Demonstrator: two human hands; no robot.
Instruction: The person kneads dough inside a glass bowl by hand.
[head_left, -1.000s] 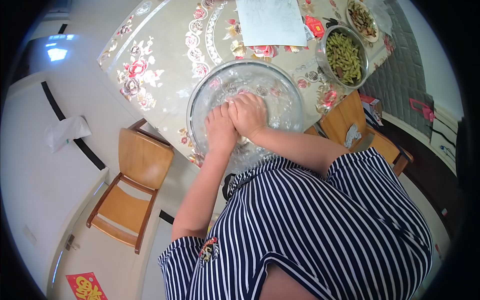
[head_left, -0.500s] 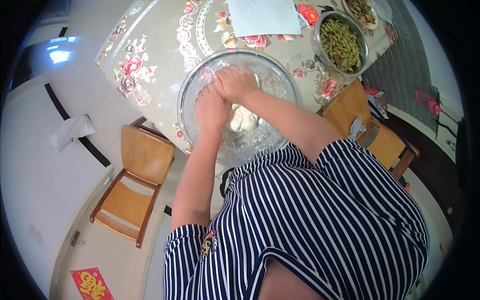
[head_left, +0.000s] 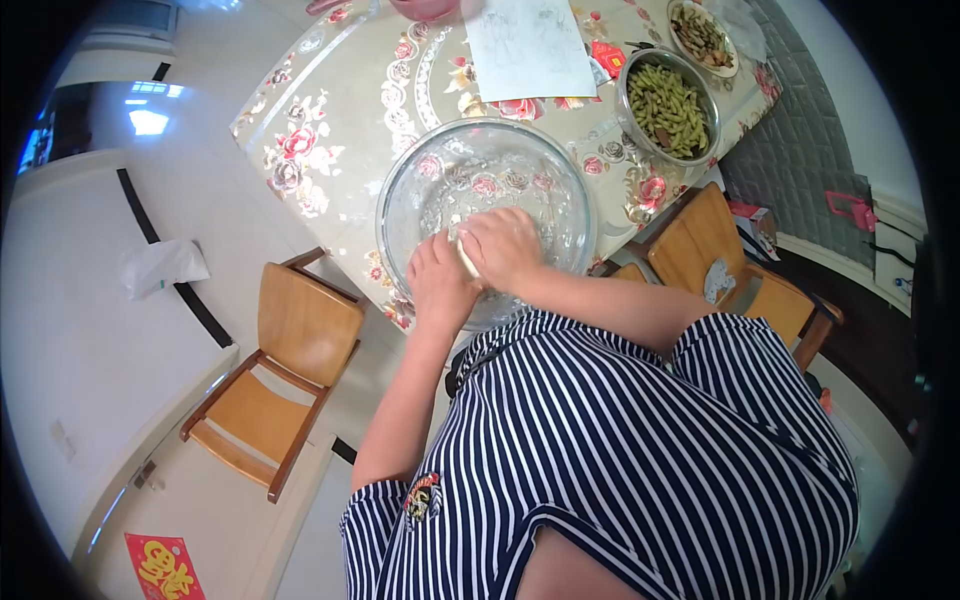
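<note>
A pale lump of dough (head_left: 467,262) lies in the near half of a large clear bowl (head_left: 386,205), mostly covered by my hands. My left hand (head_left: 440,282) is curled over its left side, and my right hand (head_left: 503,248) wraps its right side. The two hands sit close together, with a strip of dough showing between them. Bits of flour and dough cling to the bowl's bottom and wall.
A flowered cloth covers the table (head_left: 345,100). A steel bowl of green pods (head_left: 665,110), a plate of food (head_left: 702,38) and a sheet of paper with drawings (head_left: 530,50) are at the back. Wooden chairs stand left (head_left: 310,320) and right (head_left: 700,235).
Both hands have come from the bowl's far half to its near half, bringing the dough with them. Before, the right hand pressed over the left; now they are side by side around the dough.
</note>
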